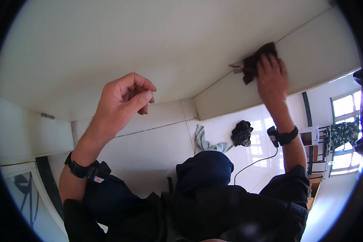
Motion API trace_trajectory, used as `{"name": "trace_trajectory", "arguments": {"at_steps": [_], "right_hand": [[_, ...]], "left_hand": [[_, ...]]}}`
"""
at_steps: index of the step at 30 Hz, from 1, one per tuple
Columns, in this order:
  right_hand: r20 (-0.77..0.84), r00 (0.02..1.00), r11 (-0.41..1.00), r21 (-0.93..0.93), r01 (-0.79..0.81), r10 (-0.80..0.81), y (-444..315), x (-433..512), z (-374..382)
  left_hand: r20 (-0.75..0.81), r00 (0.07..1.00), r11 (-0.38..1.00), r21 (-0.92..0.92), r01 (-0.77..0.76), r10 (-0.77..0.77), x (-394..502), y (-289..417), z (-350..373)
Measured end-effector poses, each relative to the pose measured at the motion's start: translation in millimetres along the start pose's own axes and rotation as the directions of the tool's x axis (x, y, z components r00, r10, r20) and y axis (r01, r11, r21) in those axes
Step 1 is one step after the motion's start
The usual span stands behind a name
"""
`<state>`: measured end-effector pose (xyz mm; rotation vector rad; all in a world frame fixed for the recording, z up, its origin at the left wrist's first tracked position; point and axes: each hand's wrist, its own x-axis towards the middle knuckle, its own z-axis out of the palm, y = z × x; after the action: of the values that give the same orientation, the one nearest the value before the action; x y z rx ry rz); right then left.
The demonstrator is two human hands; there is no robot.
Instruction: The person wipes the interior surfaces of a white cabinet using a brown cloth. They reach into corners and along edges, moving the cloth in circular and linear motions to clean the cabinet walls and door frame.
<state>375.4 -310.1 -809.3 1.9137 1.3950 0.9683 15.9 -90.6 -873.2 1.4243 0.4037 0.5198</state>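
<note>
My right hand (272, 80) presses a dark brown cloth (251, 67) flat along the seam where a broad white panel (157, 39) meets a narrower white side panel (314, 50). The cloth is bunched under the fingers, with one ragged end hanging off to the left. My left hand (124, 96) hovers before the broad panel, its fingers curled and the thumb against the index finger. Nothing shows in its grasp. Both wrists wear black straps with small devices.
On the pale tiled floor (157, 145) lie a grey-green cloth (201, 136) and a crumpled black cloth (242, 133). A thin cable (251, 165) runs from the right wrist device. A metal hinge (47, 116) sits at left. A camouflage cloth (341, 136) hangs near windows.
</note>
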Motion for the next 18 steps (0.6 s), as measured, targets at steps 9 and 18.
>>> {"name": "trace_trajectory", "arguments": {"at_steps": [9, 18], "right_hand": [[0.211, 0.892, 0.912, 0.192, 0.363, -0.399, -157, -63, 133], [0.153, 0.933, 0.927, 0.245, 0.283, -0.326, -102, -83, 79]], "left_hand": [[-0.044, 0.998, 0.999, 0.018, -0.041, 0.041, -9, 5, 0], [-0.063, 0.997, 0.996, 0.075, -0.047, 0.052, -6, -1, -4]]}}
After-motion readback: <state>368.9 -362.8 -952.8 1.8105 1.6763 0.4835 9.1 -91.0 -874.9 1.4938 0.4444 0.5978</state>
